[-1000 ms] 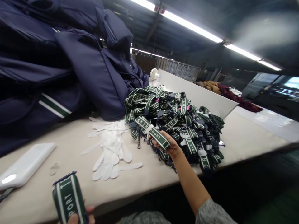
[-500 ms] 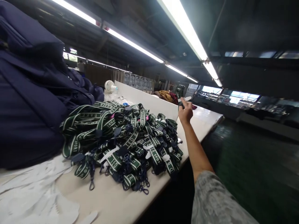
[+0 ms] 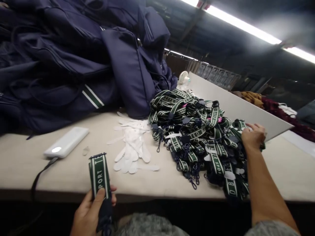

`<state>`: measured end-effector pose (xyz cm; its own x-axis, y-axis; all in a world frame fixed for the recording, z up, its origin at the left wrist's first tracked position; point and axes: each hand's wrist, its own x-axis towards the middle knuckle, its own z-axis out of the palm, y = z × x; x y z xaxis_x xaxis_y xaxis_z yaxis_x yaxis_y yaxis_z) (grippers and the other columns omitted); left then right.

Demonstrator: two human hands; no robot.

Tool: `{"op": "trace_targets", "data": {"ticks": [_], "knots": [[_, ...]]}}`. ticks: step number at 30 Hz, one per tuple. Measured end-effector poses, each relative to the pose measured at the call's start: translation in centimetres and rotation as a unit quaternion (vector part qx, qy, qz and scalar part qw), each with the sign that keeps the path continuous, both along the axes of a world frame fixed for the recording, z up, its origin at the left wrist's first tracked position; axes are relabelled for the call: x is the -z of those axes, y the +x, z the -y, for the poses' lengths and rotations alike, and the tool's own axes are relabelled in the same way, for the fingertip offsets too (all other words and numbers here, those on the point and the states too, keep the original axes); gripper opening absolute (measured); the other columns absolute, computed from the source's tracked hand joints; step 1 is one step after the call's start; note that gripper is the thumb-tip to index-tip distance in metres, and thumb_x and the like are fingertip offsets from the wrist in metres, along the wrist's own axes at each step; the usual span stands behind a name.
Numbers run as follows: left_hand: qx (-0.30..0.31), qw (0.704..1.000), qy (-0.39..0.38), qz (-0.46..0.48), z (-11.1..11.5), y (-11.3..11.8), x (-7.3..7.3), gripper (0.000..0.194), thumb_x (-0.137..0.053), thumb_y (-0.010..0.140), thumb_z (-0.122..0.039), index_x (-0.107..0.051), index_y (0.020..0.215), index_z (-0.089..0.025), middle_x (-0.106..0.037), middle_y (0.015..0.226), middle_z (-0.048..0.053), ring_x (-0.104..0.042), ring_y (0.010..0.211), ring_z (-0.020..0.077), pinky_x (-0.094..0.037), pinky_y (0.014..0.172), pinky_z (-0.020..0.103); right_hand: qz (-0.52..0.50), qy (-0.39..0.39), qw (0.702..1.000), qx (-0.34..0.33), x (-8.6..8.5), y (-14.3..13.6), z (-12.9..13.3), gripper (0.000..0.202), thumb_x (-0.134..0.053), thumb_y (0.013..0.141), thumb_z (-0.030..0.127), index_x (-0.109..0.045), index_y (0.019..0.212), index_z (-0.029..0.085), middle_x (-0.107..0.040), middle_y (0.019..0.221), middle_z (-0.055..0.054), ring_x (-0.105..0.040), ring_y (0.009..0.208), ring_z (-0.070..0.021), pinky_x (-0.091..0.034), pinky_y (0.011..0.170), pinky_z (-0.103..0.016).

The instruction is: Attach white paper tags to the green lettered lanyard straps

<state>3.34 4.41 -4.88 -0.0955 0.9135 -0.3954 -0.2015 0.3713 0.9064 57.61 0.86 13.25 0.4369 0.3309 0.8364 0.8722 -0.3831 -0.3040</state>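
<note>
- Clamping a folded strap point(image 3: 99, 172) in the left hand point(image 3: 86, 213), pressing the thumb over the front and the fingers behind, probably to stop the layers from springing open.
- Holding that strap nearly upright above the bench point(image 3: 162, 188) edge, turning the lettered face outward and leaving the navy end hanging below the palm, perhaps to spare it from being crushed.
- Reaching the right hand point(image 3: 254, 137) over the far right side of the strap pile point(image 3: 194, 131), bending the fingers down at the straps there; hiding the fingertips, so giving no way of telling open from clamped.
- Heaping the pile between the white slips point(image 3: 133, 147) and the right arm, seemingly for easy reach.
- Spreading the slips loosely, overlapping, just left of the pile, likely for being picked singly.
- Lying flat, well apart from the pile: a white device point(image 3: 67, 142), trailing a dark cable point(image 3: 41, 177) over the near edge, presumably for staying out of the way.
- Bulking up behind, navy bags point(image 3: 128, 65), apparently leaving the front free for handwork.
</note>
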Motion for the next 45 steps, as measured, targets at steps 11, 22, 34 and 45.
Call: {"op": "trace_targets", "data": {"ticks": [11,22,34,45], "knots": [[0.025,0.999,0.023,0.006,1.7,-1.2,-0.4,0.048,-0.074,0.076,-0.058,-0.068,0.097,-0.014,-0.068,0.071,0.004,-0.058,0.062,0.0141,-0.049,0.054,0.019,-0.383,-0.248,0.756,-0.469,13.7,-27.7,-2.4,0.014,-0.063,0.087,0.026,-0.075,0.095,0.024,-0.075,0.095,-0.005,-0.069,0.084,-0.0217,-0.053,0.076,-0.035],[-0.012,1.0,-0.009,0.023,3.0,-2.7,0.8,0.056,-0.078,0.068,-0.061,-0.067,0.099,-0.015,-0.067,0.069,0.004,-0.057,0.06,0.0151,-0.047,0.048,0.018,-0.306,-0.429,0.779,-0.34,16.2,-29.6,-6.3,0.014,-0.078,0.073,0.019,-0.064,0.075,0.019,-0.064,0.078,0.0,-0.057,0.075,-0.0177,-0.037,0.069,-0.03],[0.153,0.985,0.076,-0.025,2.0,-1.9,-2.3,0.043,-0.063,0.086,-0.056,-0.066,0.102,-0.016,-0.065,0.071,0.004,-0.055,0.061,0.015,-0.043,0.05,0.021,-0.687,-0.178,0.491,-0.504,14.5,-31.3,-4.4,0.036,-0.08,0.072,0.044,-0.063,0.082,0.014,-0.067,0.064,0.001,-0.051,0.044,-0.0069,-0.053,0.056,-0.026],[0.29,0.943,0.152,-0.067,1.6,1.2,-4.1,0.035,-0.056,0.093,-0.051,-0.062,0.098,-0.017,-0.062,0.069,0.002,-0.055,0.062,0.0137,-0.043,0.059,0.023,-0.672,-0.227,0.445,-0.547,14.6,-34.3,-4.1,0.04,-0.076,0.076,0.051,-0.065,0.078,0.013,-0.057,0.05,0.003,-0.05,0.041,-0.0068,-0.026,0.041,-0.018]]}}
